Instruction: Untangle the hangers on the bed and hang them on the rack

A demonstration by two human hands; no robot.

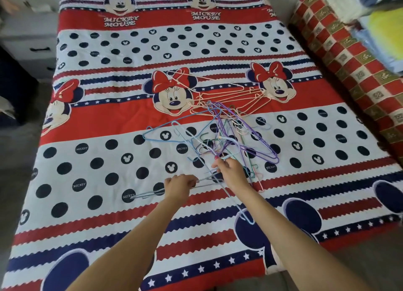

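Note:
A tangle of thin wire hangers lies mid-bed on the red, white and navy cartoon bedspread [109, 94]. Peach hangers [229, 94] sit at the far side, purple hangers [257, 138] and green ones in the middle, light blue hangers [170, 133] toward the left. My left hand [180, 187] grips the wire of a light blue hanger low on the spread. My right hand [231, 170] pinches hanger hooks at the near edge of the tangle, lifting them slightly. No rack is in view.
A rolled red-and-gold checked blanket [340, 51] lies along the bed's right side, with folded bedding [381, 24] stacked beyond it. A white drawer unit [28, 40] stands left of the bed. Grey floor shows at left and bottom right.

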